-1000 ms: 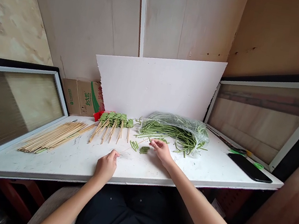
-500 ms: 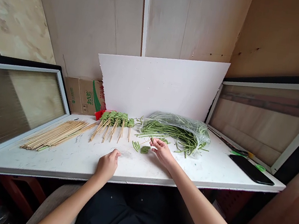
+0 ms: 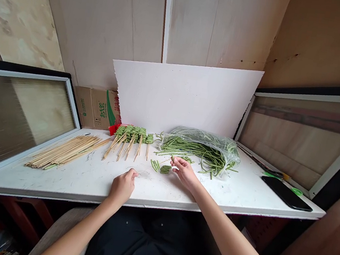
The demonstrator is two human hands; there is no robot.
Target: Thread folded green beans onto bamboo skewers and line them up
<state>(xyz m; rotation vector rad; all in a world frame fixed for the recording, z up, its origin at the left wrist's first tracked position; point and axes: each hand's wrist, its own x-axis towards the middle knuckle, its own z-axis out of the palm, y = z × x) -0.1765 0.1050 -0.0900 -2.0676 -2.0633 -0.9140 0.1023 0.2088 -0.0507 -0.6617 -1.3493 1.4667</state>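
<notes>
My left hand point(image 3: 123, 186) is closed, thumb and finger pinching the near end of a thin bamboo skewer that slants up toward the other hand. My right hand point(image 3: 183, 171) pinches a small piece of green bean point(image 3: 172, 158) at the skewer's far end; the fingers partly hide it. Just left of the right hand, a short row of cut bean pieces point(image 3: 165, 169) lies on the white table point(image 3: 154, 191), with a few loose cut pieces point(image 3: 155, 165) beside it. More cut pieces point(image 3: 187, 159) lie behind the right hand.
Loose bamboo skewers point(image 3: 67, 152) are spread at the left. Finished bean skewers point(image 3: 134, 132) are stacked at the back, near a cardboard box point(image 3: 96, 108). A clear plastic bag of long beans point(image 3: 199, 147) lies behind my right hand. A black phone point(image 3: 286, 193) rests at the right.
The camera view has shifted slightly. Both hands keep nearly the same place and the same pinch.
</notes>
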